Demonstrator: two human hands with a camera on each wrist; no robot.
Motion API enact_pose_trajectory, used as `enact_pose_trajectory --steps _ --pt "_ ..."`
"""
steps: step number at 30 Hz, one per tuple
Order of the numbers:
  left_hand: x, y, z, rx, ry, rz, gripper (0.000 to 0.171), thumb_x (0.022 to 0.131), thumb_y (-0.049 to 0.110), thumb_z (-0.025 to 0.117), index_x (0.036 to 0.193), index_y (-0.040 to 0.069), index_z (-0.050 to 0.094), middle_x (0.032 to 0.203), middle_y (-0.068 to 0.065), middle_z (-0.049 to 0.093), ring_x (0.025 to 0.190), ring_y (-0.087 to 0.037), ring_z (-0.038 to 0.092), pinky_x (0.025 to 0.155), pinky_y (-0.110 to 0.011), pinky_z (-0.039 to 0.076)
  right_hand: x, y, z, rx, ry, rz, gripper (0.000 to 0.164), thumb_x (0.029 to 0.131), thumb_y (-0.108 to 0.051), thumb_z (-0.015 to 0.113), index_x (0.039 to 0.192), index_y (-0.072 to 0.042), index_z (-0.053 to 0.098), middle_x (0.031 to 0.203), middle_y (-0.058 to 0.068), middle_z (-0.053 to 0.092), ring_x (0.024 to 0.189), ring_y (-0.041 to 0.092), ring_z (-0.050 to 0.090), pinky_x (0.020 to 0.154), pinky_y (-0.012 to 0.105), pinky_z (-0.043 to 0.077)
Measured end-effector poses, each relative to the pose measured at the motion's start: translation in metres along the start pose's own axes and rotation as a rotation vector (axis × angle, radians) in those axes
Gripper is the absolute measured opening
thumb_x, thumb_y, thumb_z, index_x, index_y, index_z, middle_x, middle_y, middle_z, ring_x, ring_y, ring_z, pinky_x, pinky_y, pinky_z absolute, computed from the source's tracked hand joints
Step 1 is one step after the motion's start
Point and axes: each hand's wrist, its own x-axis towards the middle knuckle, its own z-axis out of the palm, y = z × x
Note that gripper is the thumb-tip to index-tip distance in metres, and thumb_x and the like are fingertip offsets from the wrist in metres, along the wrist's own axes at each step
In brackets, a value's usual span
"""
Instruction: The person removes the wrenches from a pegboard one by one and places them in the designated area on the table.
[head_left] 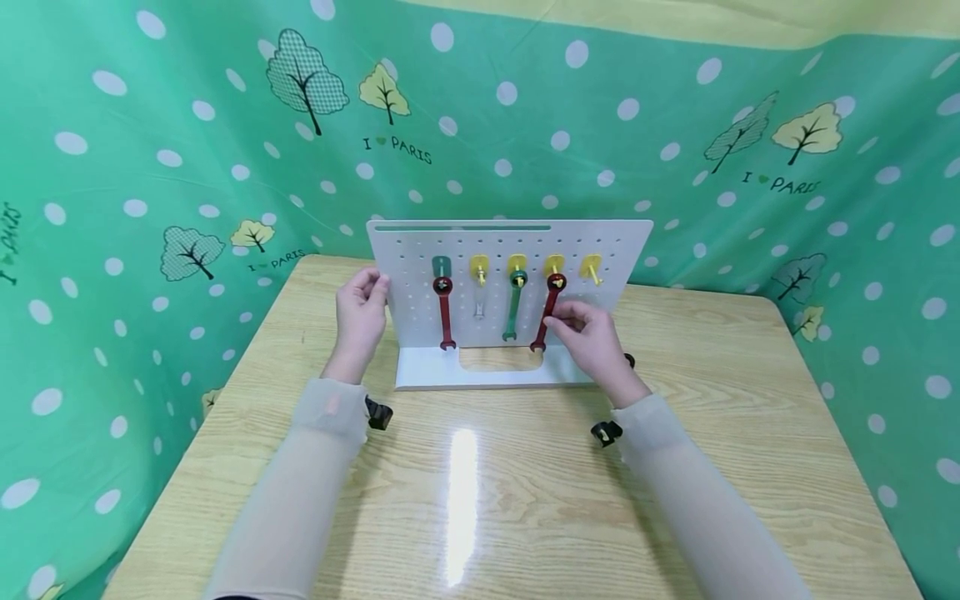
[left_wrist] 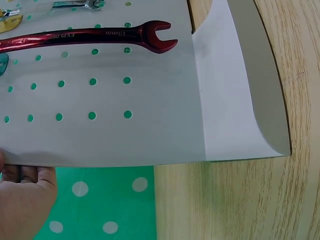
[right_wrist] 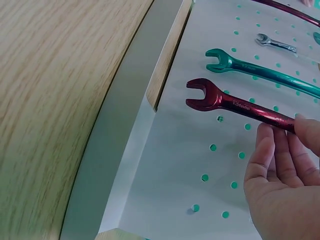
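Both hands pinch: left hand (head_left: 361, 312) a pegboard (head_left: 415, 315), right hand (head_left: 592, 337) a red wrench (right_wrist: 242, 106), its stamping visible only from that wrist.

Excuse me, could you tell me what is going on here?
A person's right hand pinches a red wrench hanging from a yellow hook on a white pegboard, while the left hand grips the board's left edge. To that wrench's left hang a green wrench, a small silver wrench and another red wrench; the rightmost hook is bare.
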Motion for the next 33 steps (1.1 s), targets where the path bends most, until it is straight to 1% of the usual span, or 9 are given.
enact_pose_trajectory --steps 5,7,8,14,17,22,27,30,33 --pt "0.0 0.0 0.0 0.004 0.001 -0.005 0.022 0.106 0.003 0.052 0.113 -0.015 0.061 0.101 -0.03 0.064 0.084 -0.033 0.054 0.079 -0.036 0.052 -0.001 0.002 -0.001 -0.007 0.007 -0.005 0.018 0.1 -0.02 0.07 0.109 -0.005 0.071 0.106 0.007 0.067 0.095 0.022 0.063 0.083 0.033 0.054" --pt "0.0 0.0 0.0 0.002 -0.002 -0.005 0.022 0.106 0.003 0.052 0.114 -0.015 0.061 0.1 -0.029 0.063 0.084 -0.033 0.054 0.082 -0.041 0.051 -0.002 0.003 -0.002 -0.01 0.009 -0.008 0.017 0.1 -0.02 0.07 0.108 -0.005 0.071 0.105 0.008 0.067 0.094 0.022 0.063 0.083 0.033 0.054" --pt "-0.001 0.0 0.0 0.002 -0.003 -0.005 0.022 0.106 0.003 0.052 0.114 -0.015 0.061 0.1 -0.029 0.063 0.084 -0.032 0.054 0.082 -0.04 0.051 -0.002 0.003 -0.002 -0.012 0.009 -0.011 0.017 0.1 -0.02 0.069 0.108 -0.005 0.071 0.105 0.008 0.067 0.094 0.022 0.062 0.083 0.033 0.054" --pt "-0.001 0.0 0.0 0.012 -0.003 -0.003 0.022 0.106 0.003 0.052 0.114 -0.015 0.062 0.1 -0.03 0.062 0.082 -0.033 0.052 0.071 -0.024 0.049 -0.003 0.003 -0.004 -0.017 -0.007 -0.009 0.016 0.101 -0.019 0.068 0.109 -0.005 0.07 0.104 0.007 0.068 0.094 0.022 0.063 0.084 0.033 0.054" --pt "-0.001 0.001 0.0 0.012 -0.003 0.0 0.021 0.106 0.002 0.052 0.113 -0.015 0.062 0.1 -0.032 0.062 0.081 -0.034 0.052 0.07 -0.021 0.048 -0.005 0.003 -0.005 -0.019 -0.016 -0.009 0.015 0.101 -0.019 0.068 0.108 -0.005 0.07 0.103 0.007 0.069 0.093 0.022 0.063 0.083 0.034 0.054" --pt "-0.002 0.001 0.0 0.019 -0.004 0.002 0.022 0.107 0.004 0.052 0.114 -0.014 0.062 0.097 -0.032 0.06 0.081 -0.034 0.051 0.071 -0.022 0.049 -0.007 0.003 -0.006 -0.023 -0.024 -0.023 0.015 0.101 -0.02 0.068 0.106 -0.006 0.07 0.102 0.007 0.069 0.092 0.022 0.064 0.081 0.033 0.054" --pt "-0.002 0.002 -0.001 0.022 -0.007 0.01 0.022 0.107 0.004 0.052 0.114 -0.015 0.062 0.1 -0.03 0.063 0.083 -0.034 0.053 0.075 -0.026 0.05 -0.009 0.003 -0.008 -0.009 -0.029 -0.043 0.013 0.101 -0.018 0.068 0.104 -0.005 0.07 0.099 0.008 0.07 0.091 0.027 0.066 0.078 0.031 0.055" --pt "-0.003 0.002 -0.001 0.022 -0.007 0.012 0.022 0.107 0.004 0.052 0.114 -0.014 0.062 0.099 -0.029 0.063 0.082 -0.031 0.053 0.074 -0.024 0.049 -0.01 0.003 -0.009 -0.005 -0.033 -0.046 0.013 0.101 -0.017 0.068 0.104 -0.005 0.07 0.099 0.009 0.07 0.091 0.029 0.066 0.077 0.03 0.055" --pt "-0.002 0.002 -0.001 0.021 -0.007 0.013 0.022 0.107 0.004 0.052 0.114 -0.014 0.062 0.096 -0.03 0.062 0.08 -0.032 0.052 0.071 -0.022 0.048 -0.012 0.003 -0.01 -0.01 -0.037 -0.041 0.014 0.101 -0.018 0.068 0.104 -0.005 0.07 0.099 0.008 0.07 0.09 0.028 0.065 0.076 0.03 0.055"
